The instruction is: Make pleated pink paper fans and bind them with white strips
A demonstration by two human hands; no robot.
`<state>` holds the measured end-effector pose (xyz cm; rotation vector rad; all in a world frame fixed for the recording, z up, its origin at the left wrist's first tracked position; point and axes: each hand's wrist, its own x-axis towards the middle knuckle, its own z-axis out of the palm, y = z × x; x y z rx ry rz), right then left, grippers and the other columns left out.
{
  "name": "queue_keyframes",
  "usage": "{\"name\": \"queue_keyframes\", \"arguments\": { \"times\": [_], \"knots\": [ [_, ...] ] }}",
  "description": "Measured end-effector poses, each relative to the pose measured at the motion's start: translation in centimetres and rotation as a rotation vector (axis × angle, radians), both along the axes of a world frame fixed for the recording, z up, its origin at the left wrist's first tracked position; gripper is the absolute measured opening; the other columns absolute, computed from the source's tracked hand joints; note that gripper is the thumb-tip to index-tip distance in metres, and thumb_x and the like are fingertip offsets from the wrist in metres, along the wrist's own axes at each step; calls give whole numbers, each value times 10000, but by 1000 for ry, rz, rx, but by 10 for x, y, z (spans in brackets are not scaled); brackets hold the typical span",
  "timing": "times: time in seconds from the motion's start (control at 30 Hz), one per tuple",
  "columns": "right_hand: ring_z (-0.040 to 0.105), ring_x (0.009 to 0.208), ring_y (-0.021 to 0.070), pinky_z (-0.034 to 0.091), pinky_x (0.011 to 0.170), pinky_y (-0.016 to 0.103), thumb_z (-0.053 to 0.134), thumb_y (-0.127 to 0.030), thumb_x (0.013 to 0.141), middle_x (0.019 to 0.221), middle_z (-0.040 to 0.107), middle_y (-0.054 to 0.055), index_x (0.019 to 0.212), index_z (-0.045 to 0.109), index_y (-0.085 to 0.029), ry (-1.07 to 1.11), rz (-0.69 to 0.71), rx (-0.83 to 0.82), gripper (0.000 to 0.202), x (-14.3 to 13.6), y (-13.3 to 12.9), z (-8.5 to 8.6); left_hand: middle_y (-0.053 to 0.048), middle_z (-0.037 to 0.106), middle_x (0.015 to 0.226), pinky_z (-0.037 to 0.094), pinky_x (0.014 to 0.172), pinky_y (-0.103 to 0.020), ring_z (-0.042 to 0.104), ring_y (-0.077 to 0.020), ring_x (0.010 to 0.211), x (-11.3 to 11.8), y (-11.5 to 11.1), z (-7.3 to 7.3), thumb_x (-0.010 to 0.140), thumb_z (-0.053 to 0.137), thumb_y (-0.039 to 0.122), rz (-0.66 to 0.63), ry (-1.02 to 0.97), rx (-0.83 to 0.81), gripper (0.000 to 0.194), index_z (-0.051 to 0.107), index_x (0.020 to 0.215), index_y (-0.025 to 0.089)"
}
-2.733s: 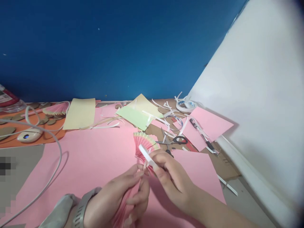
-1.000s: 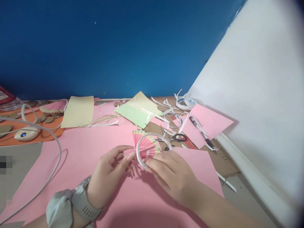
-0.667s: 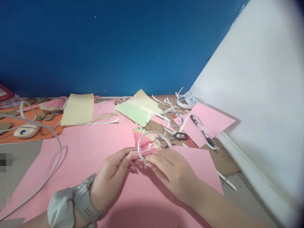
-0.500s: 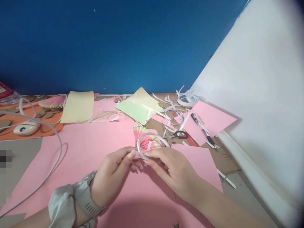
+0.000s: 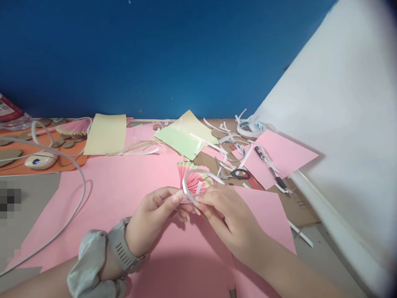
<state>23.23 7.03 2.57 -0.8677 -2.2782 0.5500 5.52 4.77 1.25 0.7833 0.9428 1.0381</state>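
Observation:
My left hand (image 5: 156, 211) is closed, thumb against bent fingers, on the near edge of a pleated pink paper fan (image 5: 182, 174) with a yellow-green rim. A curled white strip, which looks like tape (image 5: 185, 184), arcs over the fan. Its near end is pinched between the thumb and forefinger of my right hand (image 5: 232, 215). A short white piece lies across the folds. My fingers hide the lower part of the fan. Beneath both hands is a large pink sheet (image 5: 111, 194).
Scissors (image 5: 237, 174), a pen (image 5: 269, 167) and a tape roll (image 5: 252, 128) lie to the right among white scraps. Yellow (image 5: 106, 134) and green (image 5: 178, 142) papers are behind. A white mouse (image 5: 41, 159), a cable and another pleated fan (image 5: 74, 127) sit at left.
The view has shifted, so the scene sits slightly further right. My right hand still pinches the white strip, whose near end now slants lower between my hands. My left hand keeps its hold.

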Motion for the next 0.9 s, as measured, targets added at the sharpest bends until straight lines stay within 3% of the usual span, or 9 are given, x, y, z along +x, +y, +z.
{"name": "queue_keyframes", "arguments": {
  "times": [0.23, 0.43, 0.53, 0.73, 0.8, 0.9],
  "knots": [
    [539, 774, 161, 392, 703, 298, 542, -60, 834, 833, 635, 32, 978, 517, -179, 21, -98, 204, 188, 0, -4, -3, -34, 691, 703, 546, 596, -231, 632, -116, 617, 1, 2, -4, 851, 561, 361, 52, 12, -38, 240, 644, 843, 136],
    [565, 759, 148, 404, 688, 271, 518, -113, 872, 809, 635, 23, 916, 528, -171, -59, -109, 126, 73, -3, -6, -1, -26, 696, 683, 548, 600, -227, 629, -111, 603, 2, 0, -3, 856, 557, 335, 65, 107, 19, 218, 647, 864, 137],
    [578, 710, 139, 402, 619, 255, 474, -158, 903, 778, 626, 6, 896, 509, -182, -131, -107, 12, 43, -3, -5, -1, -13, 691, 677, 553, 606, -233, 626, -111, 602, 2, -1, -2, 844, 574, 325, 75, 154, 60, 199, 652, 887, 148],
    [618, 779, 144, 448, 657, 259, 433, -201, 923, 881, 657, 0, 1018, 486, -213, -216, -63, -121, 109, 0, -3, 4, 5, 696, 717, 554, 640, -197, 636, -98, 648, 2, -3, 2, 825, 604, 283, 60, 253, 112, 149, 664, 903, 172],
    [631, 759, 136, 460, 628, 242, 422, -195, 926, 888, 668, 0, 1095, 459, -222, -204, -47, -117, 175, 1, -2, 4, 12, 696, 727, 553, 640, -185, 633, -90, 651, 1, -4, 3, 822, 608, 278, 50, 265, 132, 137, 668, 898, 181],
    [635, 802, 144, 476, 662, 249, 389, -152, 926, 939, 674, 28, 1179, 423, -210, -155, 33, 43, 262, 1, -2, 1, 23, 683, 709, 544, 625, -164, 622, -81, 647, 1, -6, 3, 819, 613, 286, 39, 295, 173, 135, 673, 891, 189]
  ]
}}
